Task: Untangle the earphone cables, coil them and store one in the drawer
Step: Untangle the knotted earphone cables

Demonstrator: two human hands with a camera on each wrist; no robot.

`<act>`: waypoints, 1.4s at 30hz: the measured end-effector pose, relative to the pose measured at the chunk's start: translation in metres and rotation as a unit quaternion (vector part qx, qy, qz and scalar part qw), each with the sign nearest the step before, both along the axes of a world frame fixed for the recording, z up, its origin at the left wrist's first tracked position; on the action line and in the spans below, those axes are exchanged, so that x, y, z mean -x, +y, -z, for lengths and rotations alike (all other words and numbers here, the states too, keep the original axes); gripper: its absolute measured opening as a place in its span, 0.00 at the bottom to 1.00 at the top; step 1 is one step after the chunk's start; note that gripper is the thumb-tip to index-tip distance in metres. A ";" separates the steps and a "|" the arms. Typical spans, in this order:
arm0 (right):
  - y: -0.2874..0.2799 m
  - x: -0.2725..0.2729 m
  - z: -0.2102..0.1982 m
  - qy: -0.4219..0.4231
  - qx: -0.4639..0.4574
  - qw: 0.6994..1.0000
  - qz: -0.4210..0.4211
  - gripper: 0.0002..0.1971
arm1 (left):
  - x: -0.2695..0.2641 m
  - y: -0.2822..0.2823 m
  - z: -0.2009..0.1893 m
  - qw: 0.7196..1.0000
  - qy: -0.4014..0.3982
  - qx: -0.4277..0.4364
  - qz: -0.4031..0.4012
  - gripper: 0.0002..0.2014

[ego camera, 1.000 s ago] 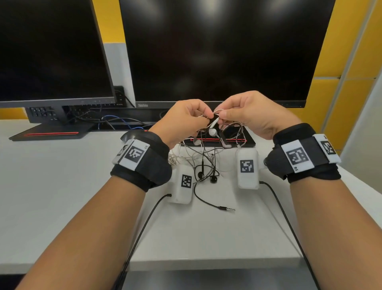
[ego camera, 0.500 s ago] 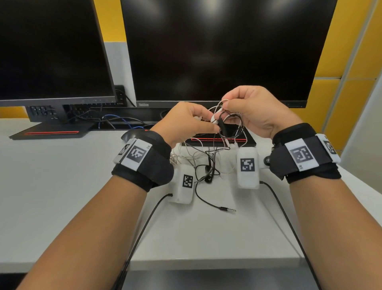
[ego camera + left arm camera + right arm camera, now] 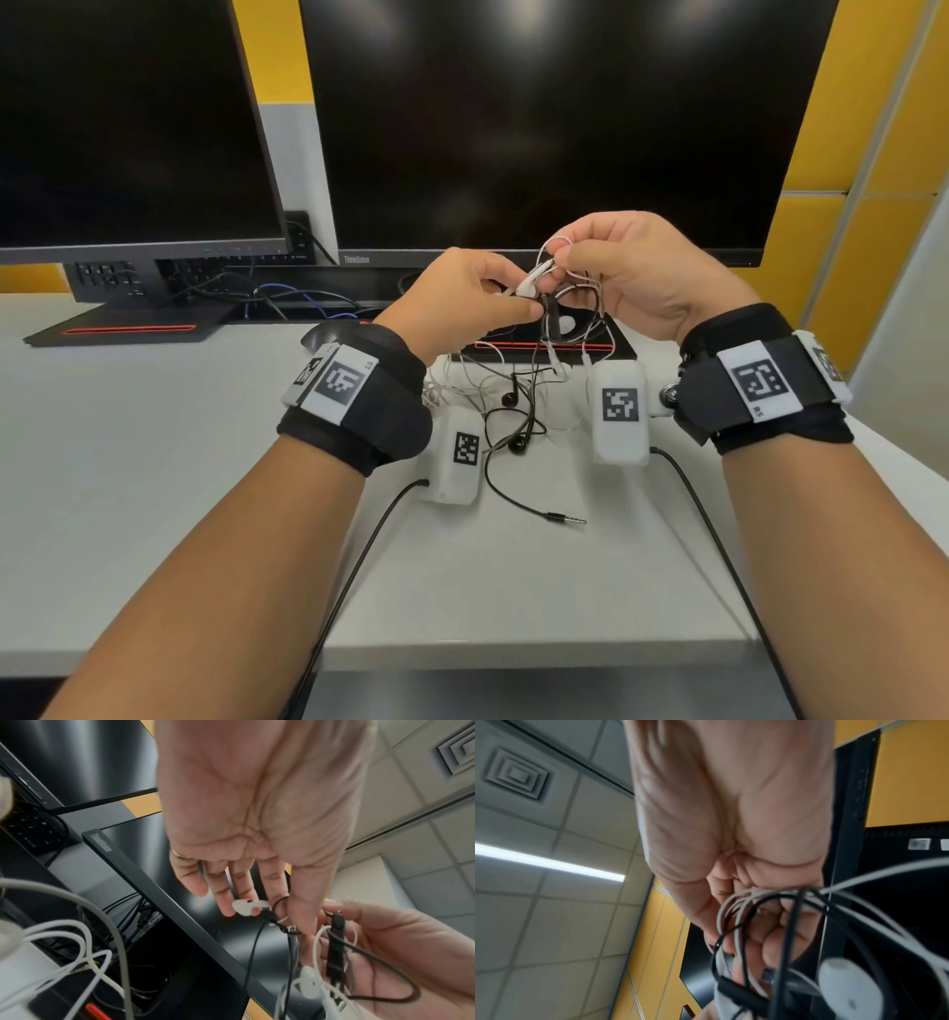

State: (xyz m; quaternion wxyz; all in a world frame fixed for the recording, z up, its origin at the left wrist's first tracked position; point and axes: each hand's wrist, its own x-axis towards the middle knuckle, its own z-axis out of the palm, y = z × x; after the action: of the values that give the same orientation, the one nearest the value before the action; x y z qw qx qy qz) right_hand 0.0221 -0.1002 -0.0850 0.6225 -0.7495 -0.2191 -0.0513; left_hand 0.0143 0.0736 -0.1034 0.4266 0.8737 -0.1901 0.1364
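A white earphone cable [image 3: 585, 313] and a black earphone cable [image 3: 506, 478] are tangled together, lifted above the white desk [image 3: 154, 462]. My left hand [image 3: 462, 303] pinches the knot where a white earbud [image 3: 529, 287] and the black remote [image 3: 553, 313] meet. My right hand [image 3: 631, 267] pinches a white loop just above it. In the left wrist view the white earbud [image 3: 248, 906] lies on my fingertips [image 3: 228, 908]. White and black loops [image 3: 757, 923] hang under my right fingers in the right wrist view. Black earbuds [image 3: 516, 421] and the jack plug [image 3: 565, 518] rest on the desk.
Two dark monitors [image 3: 539, 128] stand close behind the hands, their bases [image 3: 128, 326] on the desk. More cables [image 3: 287, 298] run behind them. Wrist-camera leads [image 3: 359, 555] trail off the front edge. No drawer is in view.
Both hands have risen slightly with the tangle. The right hand has moved up and pulled a white loop higher, while the left keeps its pinch on the knot.
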 end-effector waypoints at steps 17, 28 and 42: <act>-0.009 -0.004 0.000 0.002 0.013 1.000 0.008 0.11 | -0.007 0.003 -0.011 0.967 0.072 0.244 -0.024 0.06; -0.006 -0.009 0.004 -0.016 0.079 0.992 0.097 0.08 | 0.001 0.004 -0.002 0.986 0.078 0.125 0.084 0.03; -0.004 -0.012 0.006 -0.024 0.200 0.973 0.114 0.07 | -0.001 0.001 0.001 0.995 0.036 0.065 0.068 0.07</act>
State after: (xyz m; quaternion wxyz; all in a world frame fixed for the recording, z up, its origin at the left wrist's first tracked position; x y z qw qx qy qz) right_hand 0.0339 -0.1041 -0.0909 0.4448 -0.8774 -0.1525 -0.0951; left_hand 0.0158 0.0747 -0.1048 0.4974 0.8334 -0.2243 0.0876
